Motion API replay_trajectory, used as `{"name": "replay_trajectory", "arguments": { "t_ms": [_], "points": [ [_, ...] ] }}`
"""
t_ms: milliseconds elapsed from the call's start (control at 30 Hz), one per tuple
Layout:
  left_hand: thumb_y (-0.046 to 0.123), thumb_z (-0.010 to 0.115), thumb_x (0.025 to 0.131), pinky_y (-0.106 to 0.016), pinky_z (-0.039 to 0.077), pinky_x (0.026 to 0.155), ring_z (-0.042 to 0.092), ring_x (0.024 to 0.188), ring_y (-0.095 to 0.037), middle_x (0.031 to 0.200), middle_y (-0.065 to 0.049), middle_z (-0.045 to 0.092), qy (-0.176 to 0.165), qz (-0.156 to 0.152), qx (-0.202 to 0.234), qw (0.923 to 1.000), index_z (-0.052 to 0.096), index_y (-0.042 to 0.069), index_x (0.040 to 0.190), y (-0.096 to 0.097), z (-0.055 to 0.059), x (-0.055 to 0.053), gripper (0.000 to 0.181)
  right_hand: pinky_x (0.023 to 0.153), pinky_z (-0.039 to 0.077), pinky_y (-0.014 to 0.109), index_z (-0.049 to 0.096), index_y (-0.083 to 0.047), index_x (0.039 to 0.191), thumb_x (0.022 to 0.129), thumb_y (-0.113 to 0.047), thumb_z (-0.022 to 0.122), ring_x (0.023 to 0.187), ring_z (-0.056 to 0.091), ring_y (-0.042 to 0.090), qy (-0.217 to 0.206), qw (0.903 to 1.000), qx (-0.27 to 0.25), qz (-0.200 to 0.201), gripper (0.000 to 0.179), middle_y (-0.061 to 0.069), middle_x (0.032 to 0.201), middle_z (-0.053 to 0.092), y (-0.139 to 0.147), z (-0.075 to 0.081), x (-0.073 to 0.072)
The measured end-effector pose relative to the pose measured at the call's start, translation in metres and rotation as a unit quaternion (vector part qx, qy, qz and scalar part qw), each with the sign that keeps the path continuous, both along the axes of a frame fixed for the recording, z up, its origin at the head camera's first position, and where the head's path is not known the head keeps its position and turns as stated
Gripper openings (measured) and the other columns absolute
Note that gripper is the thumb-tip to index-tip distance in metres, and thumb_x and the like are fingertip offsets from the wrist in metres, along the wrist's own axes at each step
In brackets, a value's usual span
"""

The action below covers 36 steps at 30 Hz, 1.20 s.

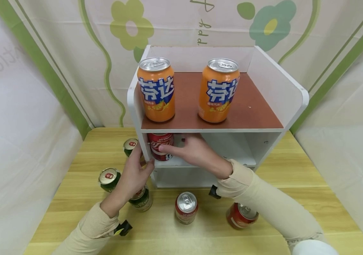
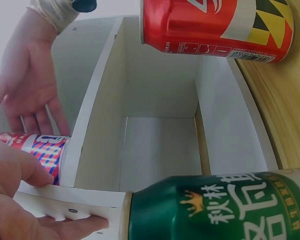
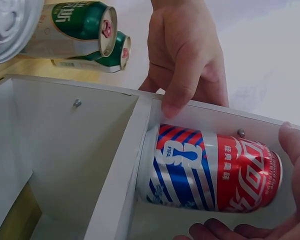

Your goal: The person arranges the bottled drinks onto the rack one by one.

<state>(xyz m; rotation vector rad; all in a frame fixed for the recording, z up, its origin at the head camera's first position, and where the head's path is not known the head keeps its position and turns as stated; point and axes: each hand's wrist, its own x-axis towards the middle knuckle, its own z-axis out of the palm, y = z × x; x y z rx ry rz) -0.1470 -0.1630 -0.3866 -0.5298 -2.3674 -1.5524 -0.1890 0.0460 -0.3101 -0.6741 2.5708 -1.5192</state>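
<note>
A red cola can (image 1: pixel 160 146) with a blue-and-white striped base stands upright in the shelf's middle compartment, close to the left wall. My right hand (image 1: pixel 197 150) reaches into that compartment. Its thumb (image 3: pixel 293 140) is beside the can's top, and its loosely bent fingers (image 3: pixel 222 231) are apart from the can. At the front left of the white shelf unit (image 1: pixel 267 131), my left hand (image 1: pixel 134 173) holds the side panel. Its thumb (image 3: pixel 174 106) hooks over the front edge near the can's base, while the fingers lie along the outer face.
Two orange soda cans (image 1: pixel 156 90) (image 1: pixel 219 91) stand on the brown top board (image 1: pixel 184 106). Several green cans (image 1: pixel 109 179) stand left of the unit on the wooden table (image 1: pixel 82 166). Before it are two red cans (image 1: pixel 186 208) (image 1: pixel 241 215), the right one tilted in view.
</note>
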Motion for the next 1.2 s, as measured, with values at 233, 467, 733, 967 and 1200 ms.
{"name": "replay_trajectory", "arguments": {
  "t_ms": [233,467,733,967,1200],
  "points": [
    [-0.011,0.056,0.094,-0.057,0.055,0.095,0.048,0.136,-0.039,0.152,-0.016,0.042,-0.003,0.004,0.001,1.0000,0.031,0.010,0.158,0.000,0.000,0.000,0.072,0.113,0.044,0.049,0.038,-0.014,0.156,0.090,-0.038,0.079,0.138,0.048,0.029,-0.027,0.9993,0.022,-0.012,0.081,0.007,0.155,0.046,0.022,0.000,0.010],
    [-0.011,0.056,0.095,-0.055,0.055,0.096,0.047,0.137,-0.038,0.153,-0.016,0.042,-0.001,0.001,0.005,1.0000,0.031,0.010,0.158,0.000,0.000,0.001,0.071,0.113,0.044,0.044,0.047,-0.004,0.145,0.090,-0.023,0.080,0.133,0.052,0.029,0.019,0.9995,-0.023,-0.006,0.067,0.016,0.143,0.055,0.050,-0.008,0.030],
    [-0.009,0.057,0.095,-0.055,0.054,0.096,0.046,0.137,-0.038,0.154,-0.016,0.041,-0.010,0.006,-0.005,0.9999,0.030,0.010,0.158,0.000,0.000,0.000,0.071,0.106,0.049,0.032,0.055,-0.003,0.135,0.090,-0.002,0.076,0.124,0.057,0.025,0.098,0.9912,-0.088,0.013,0.049,0.012,0.133,0.061,0.085,-0.024,0.046],
    [-0.011,0.057,0.094,-0.052,0.055,0.096,0.047,0.136,-0.038,0.154,-0.016,0.041,-0.003,0.004,0.000,1.0000,0.029,0.010,0.159,0.000,0.000,-0.001,0.074,0.101,0.052,0.027,0.059,-0.004,0.130,0.091,0.004,0.072,0.118,0.061,0.027,0.124,0.9882,-0.088,0.018,0.043,0.018,0.127,0.063,0.112,-0.040,0.055],
    [-0.012,0.056,0.094,-0.053,0.054,0.097,0.046,0.137,-0.039,0.155,-0.017,0.040,-0.002,0.004,0.000,1.0000,0.028,0.009,0.159,0.001,-0.001,-0.001,0.074,0.099,0.052,0.024,0.058,-0.001,0.131,0.088,0.011,0.069,0.116,0.062,0.017,0.151,0.9790,-0.130,0.044,0.045,0.020,0.123,0.064,0.130,-0.053,0.061]
  ]
}}
